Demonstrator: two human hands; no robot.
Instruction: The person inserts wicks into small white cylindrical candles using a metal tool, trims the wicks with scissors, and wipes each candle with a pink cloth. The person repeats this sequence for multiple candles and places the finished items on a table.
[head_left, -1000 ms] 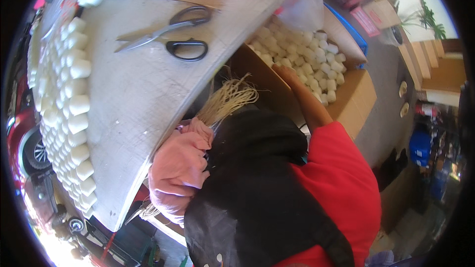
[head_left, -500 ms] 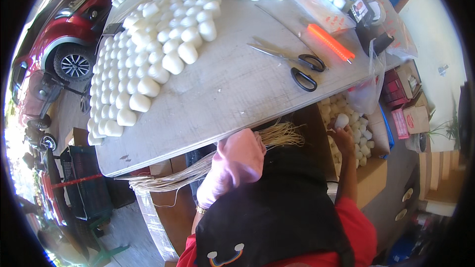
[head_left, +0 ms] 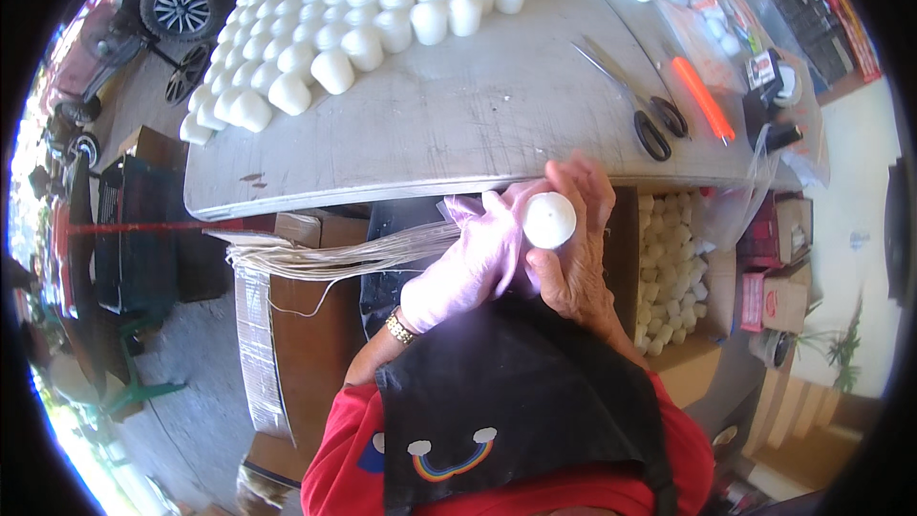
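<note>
A white votive candle (head_left: 549, 221), with a tiny dark spot at the middle of its round face, sits between my two hands just off the table's front edge. My right hand (head_left: 579, 263) is bare and closed on it, thumb below and fingers above. My left hand (head_left: 478, 253), in a pale pink glove, is closed against the candle's left side; its fingertips are partly hidden. A bundle of long cream wicks (head_left: 344, 256) runs from the left toward the gloved hand and disappears behind it.
Rows of white candles (head_left: 330, 72) cover the far left of the grey table (head_left: 458, 124). Scissors (head_left: 650, 124) and an orange-handled tool (head_left: 702, 100) lie at the right. A cardboard box of loose white candles (head_left: 669, 287) stands below right; another carton (head_left: 310, 354) stands below left.
My right hand has brought a candle from the box on the right to my gloved left hand. The gloved hand has risen slightly and turned toward it. The view has shifted.
</note>
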